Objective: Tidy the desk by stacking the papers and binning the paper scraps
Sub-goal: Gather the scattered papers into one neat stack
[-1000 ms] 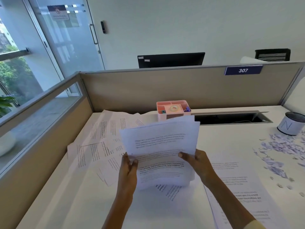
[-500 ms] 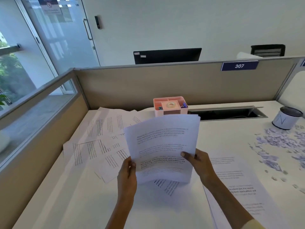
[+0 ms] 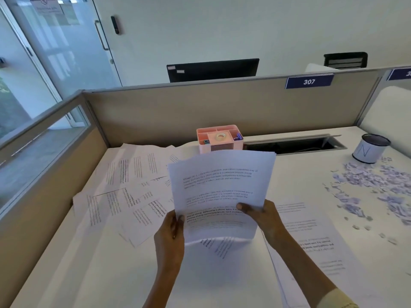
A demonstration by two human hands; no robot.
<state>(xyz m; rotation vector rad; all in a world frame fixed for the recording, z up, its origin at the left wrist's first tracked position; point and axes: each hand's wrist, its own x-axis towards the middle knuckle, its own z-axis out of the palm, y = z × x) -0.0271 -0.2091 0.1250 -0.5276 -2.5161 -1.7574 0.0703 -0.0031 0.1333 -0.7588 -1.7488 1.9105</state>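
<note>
A stack of printed papers [image 3: 222, 185] stands upright in front of me, its lower edge resting on the white desk [image 3: 111, 274]. My left hand [image 3: 170, 232] grips its left edge and my right hand [image 3: 264, 216] grips its right edge. More printed sheets [image 3: 124, 187] lie fanned out on the desk to the left. One sheet [image 3: 311, 241] lies flat to the right, and another pokes out under the held stack. Torn paper scraps [image 3: 373, 185] are scattered at the right. A small white bin [image 3: 368, 150] with a dark rim stands behind them.
A pink desk organiser [image 3: 219, 138] with tape sits at the back centre, just behind the held papers. An open cable slot [image 3: 293, 144] runs along the back edge. Beige partition walls [image 3: 200, 110] close the desk at the back and left.
The sheets have been squared up into a neater, more upright stack between both hands. My view has shifted slightly to the right.
</note>
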